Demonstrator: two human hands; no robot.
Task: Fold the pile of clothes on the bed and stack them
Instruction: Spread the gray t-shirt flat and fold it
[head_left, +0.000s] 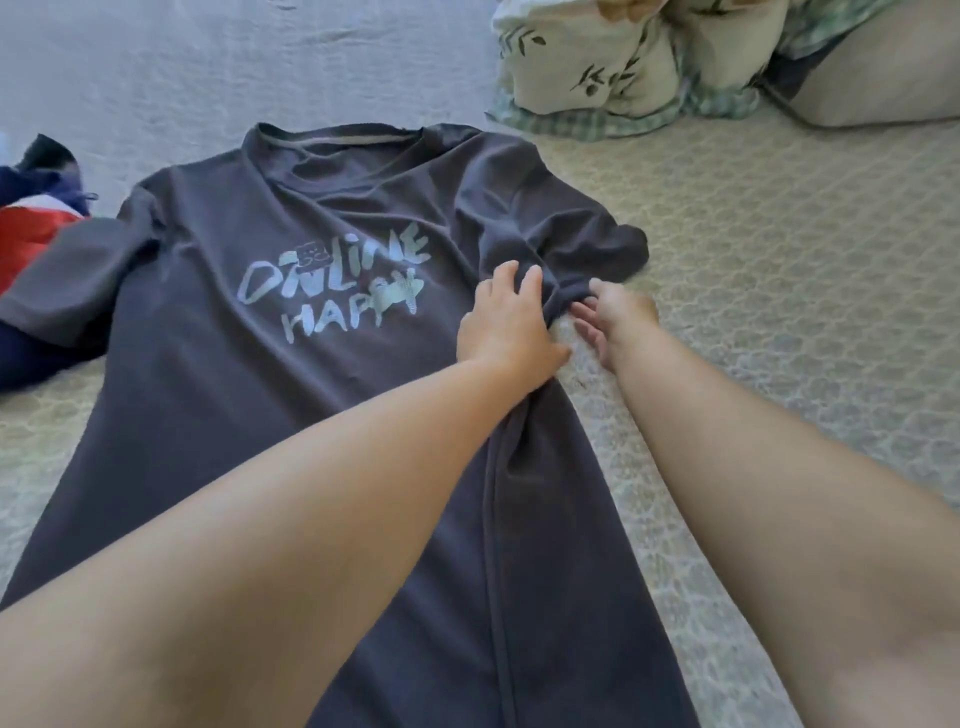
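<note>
Two hands meet at the right armpit of a dark grey T-shirt (291, 364) spread print-up on the bed (779, 270): the left hand (506, 322) has its fingers (530, 278) curled into the bunched cloth there, gripping it, while the right hand (618, 317) pinches the fabric edge just beside them, its remaining fingers relaxed. By my reading the work is barely begun, since this shirt is only being straightened and shows no fold. Well to the left of the fingers, red and navy clothes (31, 223) lie unfolded, and no finished stack is visible.
</note>
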